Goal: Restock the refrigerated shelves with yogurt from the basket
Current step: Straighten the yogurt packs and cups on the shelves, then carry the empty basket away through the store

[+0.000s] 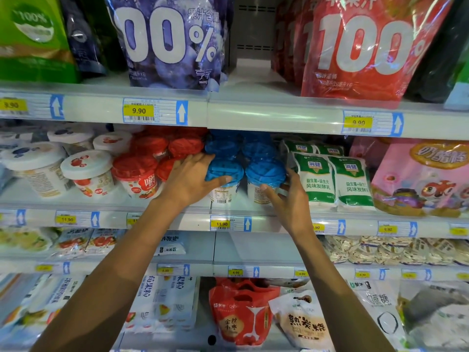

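Two blue-lidded yogurt cups stand side by side at the front of the middle shelf (177, 201), with more blue lids behind them. My left hand (193, 177) wraps the left blue-lidded cup (223, 171), thumb across its front. My right hand (289, 196) cups the right blue-lidded cup (265, 171) from its right side, thumb on the front. Red-lidded cups (134, 174) stand just left of my left hand. The basket is not in view.
White-lidded cups (86, 171) fill the shelf's left end. Green-and-white pouches (332, 181) press close to my right hand, with a pink bag (421, 179) beyond. Large juice bags sit on the shelf above (266, 115). Packs and pouches fill the lower shelves.
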